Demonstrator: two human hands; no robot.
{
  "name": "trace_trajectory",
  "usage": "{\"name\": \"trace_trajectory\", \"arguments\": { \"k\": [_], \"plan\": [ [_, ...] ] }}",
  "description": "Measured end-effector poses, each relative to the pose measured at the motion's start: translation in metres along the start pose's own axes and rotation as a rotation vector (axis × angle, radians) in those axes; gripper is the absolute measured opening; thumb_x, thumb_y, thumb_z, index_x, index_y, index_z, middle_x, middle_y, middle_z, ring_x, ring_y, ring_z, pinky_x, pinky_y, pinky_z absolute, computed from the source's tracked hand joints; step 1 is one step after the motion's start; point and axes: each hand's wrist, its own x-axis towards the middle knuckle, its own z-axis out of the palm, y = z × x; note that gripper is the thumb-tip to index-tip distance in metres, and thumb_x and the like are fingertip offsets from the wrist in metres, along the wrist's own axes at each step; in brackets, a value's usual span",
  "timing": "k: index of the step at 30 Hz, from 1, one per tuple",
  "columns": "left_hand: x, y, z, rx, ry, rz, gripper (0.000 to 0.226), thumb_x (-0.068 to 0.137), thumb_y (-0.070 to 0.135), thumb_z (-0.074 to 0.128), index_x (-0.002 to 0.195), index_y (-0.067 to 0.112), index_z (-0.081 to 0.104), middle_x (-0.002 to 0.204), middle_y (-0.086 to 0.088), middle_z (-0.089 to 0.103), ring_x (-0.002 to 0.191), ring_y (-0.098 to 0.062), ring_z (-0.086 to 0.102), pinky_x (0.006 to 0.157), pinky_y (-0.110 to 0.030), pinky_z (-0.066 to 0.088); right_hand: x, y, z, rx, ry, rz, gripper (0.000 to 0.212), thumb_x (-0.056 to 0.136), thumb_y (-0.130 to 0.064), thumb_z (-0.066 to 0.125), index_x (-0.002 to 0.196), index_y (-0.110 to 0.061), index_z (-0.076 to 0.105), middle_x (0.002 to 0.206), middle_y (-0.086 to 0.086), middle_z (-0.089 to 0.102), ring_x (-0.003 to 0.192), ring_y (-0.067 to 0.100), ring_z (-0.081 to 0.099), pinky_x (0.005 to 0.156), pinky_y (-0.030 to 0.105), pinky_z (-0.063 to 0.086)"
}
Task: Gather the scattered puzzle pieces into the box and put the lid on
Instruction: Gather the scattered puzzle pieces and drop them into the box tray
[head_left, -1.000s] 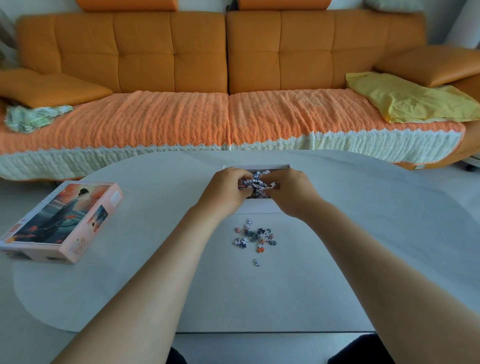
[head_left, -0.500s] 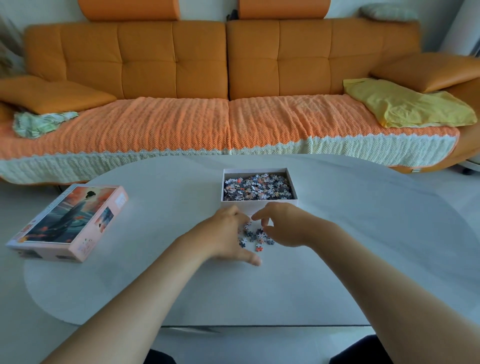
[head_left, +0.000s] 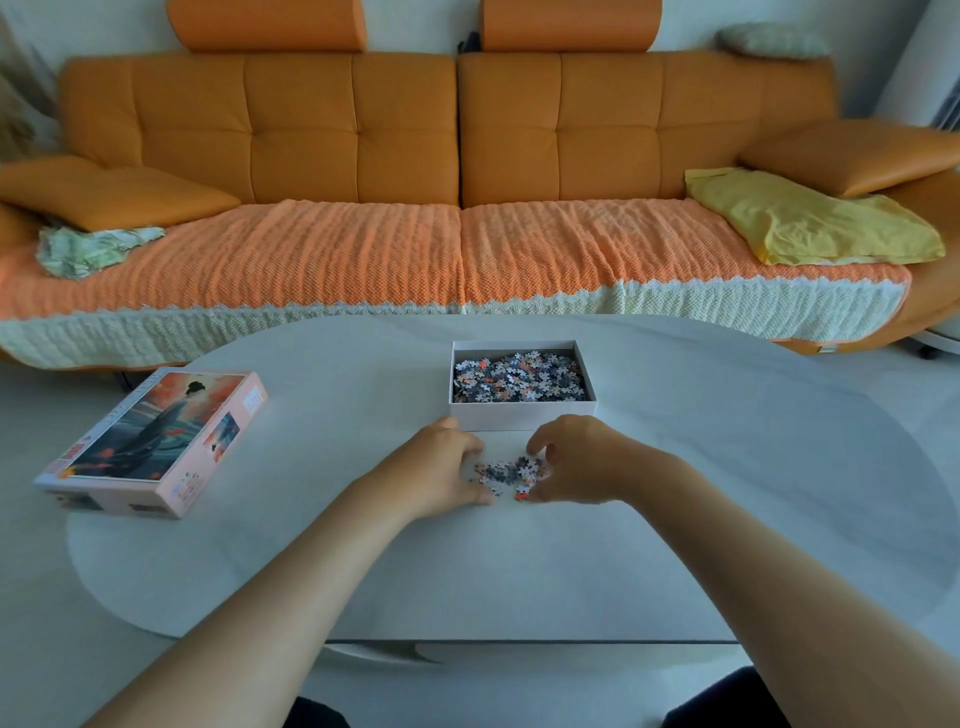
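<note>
1. The left hand (head_left: 441, 467) lies low on the pale surface (head_left: 519, 571), palm turned inward, its fingers curved and loosely spread against the left edge of a small heap of loose puzzle pieces (head_left: 506, 475); it grips nothing that can be seen.
2. The right hand (head_left: 576, 460) sits opposite, cupped against the heap's right edge, with thumb and forefinger arched apart above the pieces; whether any piece is pinched under the fingers cannot be told.
3. The heap lies between the two hands, touching both, just in front of the box.
4. The white box (head_left: 522, 415) stands open on the surface just beyond the hands, its near wall close to the left knuckles, and it is well filled with more pieces.
5. The lid (head_left: 156, 441), printed with a picture of a figure on orange and grey, lies picture side up well to the left, near the surface's edge, apart from the box.
6. Beyond the surface stands an orange sofa (head_left: 457, 130) with a knitted orange cover; a yellow cloth (head_left: 810, 223) lies at its right end.
</note>
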Motion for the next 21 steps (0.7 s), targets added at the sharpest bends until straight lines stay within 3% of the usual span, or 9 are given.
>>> {"name": "trace_trajectory", "arguments": {
  "k": [3,8,9,11,13,15,18,21],
  "plan": [
    [0.002,0.008,0.002,-0.033,0.013,0.044,0.033,0.078,0.035,0.077,0.100,0.012,0.069,0.099,-0.001,0.052,0.091,-0.017,0.055,0.080,-0.030,0.047,0.002,-0.009,0.004,0.026,0.034,-0.019,0.055,0.072,-0.042,0.082,0.120,-0.022,0.064,0.099,-0.009,0.054,0.090,0.009,0.051,0.077,0.023,0.045],
    [0.008,0.014,0.002,-0.071,0.016,0.074,0.019,0.080,0.025,0.075,0.098,0.021,0.074,0.086,0.003,0.061,0.080,-0.011,0.052,0.062,-0.020,0.033,0.004,-0.018,0.005,0.033,0.042,-0.031,0.045,0.075,-0.035,0.080,0.117,-0.021,0.069,0.096,-0.007,0.058,0.084,0.010,0.053,0.063,0.019,0.042],
    [0.009,0.013,0.001,-0.072,0.012,0.068,0.013,0.078,0.024,0.076,0.089,0.018,0.072,0.081,0.002,0.057,0.076,-0.013,0.049,0.062,-0.023,0.033,0.003,-0.019,0.004,0.040,0.029,-0.017,0.048,0.075,-0.036,0.080,0.119,-0.021,0.067,0.100,-0.006,0.060,0.087,0.010,0.055,0.066,0.019,0.045],
    [0.009,0.010,0.001,-0.052,0.008,0.064,0.029,0.074,0.028,0.079,0.075,0.007,0.059,0.078,-0.003,0.049,0.071,-0.020,0.046,0.061,-0.030,0.036,0.002,-0.019,0.003,0.033,0.006,0.003,0.057,0.076,-0.039,0.080,0.127,-0.022,0.061,0.113,-0.005,0.062,0.099,0.012,0.057,0.079,0.023,0.050],
    [0.008,0.007,0.000,-0.010,0.007,0.052,0.037,0.074,0.032,0.079,0.072,0.007,0.052,0.081,-0.005,0.047,0.073,-0.022,0.048,0.063,-0.033,0.040,0.002,-0.020,0.003,0.029,0.002,0.014,0.061,0.076,-0.039,0.079,0.130,-0.022,0.059,0.119,-0.004,0.061,0.107,0.015,0.056,0.085,0.026,0.050],
    [0.007,0.009,0.001,-0.010,0.003,0.064,0.027,0.076,0.029,0.077,0.077,0.008,0.060,0.083,-0.007,0.050,0.075,-0.021,0.050,0.064,-0.033,0.040,0.003,-0.024,0.005,0.052,0.018,0.025,0.049,0.075,-0.036,0.080,0.119,-0.020,0.067,0.113,0.000,0.065,0.101,0.018,0.061,0.078,0.026,0.053],
    [0.007,0.012,0.003,-0.061,0.025,0.060,0.019,0.077,0.026,0.076,0.095,0.018,0.074,0.087,-0.002,0.064,0.082,-0.015,0.057,0.064,-0.028,0.041,0.006,-0.028,0.010,0.075,0.033,0.035,0.015,0.072,-0.027,0.076,0.082,-0.016,0.075,0.080,0.007,0.074,0.074,0.021,0.068,0.052,0.022,0.049],
    [0.006,0.014,0.004,-0.117,0.062,0.023,0.028,0.078,0.024,0.077,0.105,0.019,0.074,0.098,0.001,0.069,0.089,-0.012,0.060,0.070,-0.021,0.041,0.007,-0.029,0.011,0.119,0.044,0.052,0.012,0.070,-0.025,0.076,0.079,-0.017,0.076,0.067,0.004,0.072,0.069,0.019,0.068,0.046,0.017,0.042]
  ]
}}
